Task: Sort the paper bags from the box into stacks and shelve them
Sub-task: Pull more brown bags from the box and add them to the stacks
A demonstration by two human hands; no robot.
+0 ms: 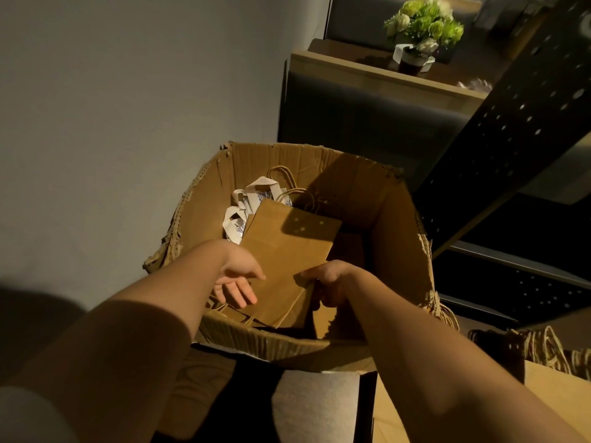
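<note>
An open, worn cardboard box (396, 238) stands in front of me against the wall. Inside lies a flat brown paper bag (284, 251), tilted, its twisted handles toward the far side. My right hand (329, 282) grips the bag's near right edge, fingers curled under it. My left hand (238, 282) hovers beside the bag's left edge with fingers straight and palm up, holding nothing. White printed bags with flat white handles (246, 206) sit at the box's far left. More brown bags lie underneath, partly hidden.
A black perforated metal shelf frame (511, 129) rises at the right. Brown bags with twine handles (543, 350) lie on a wooden surface at lower right. A flower pot (419, 30) stands on a wooden counter behind. A grey wall is on the left.
</note>
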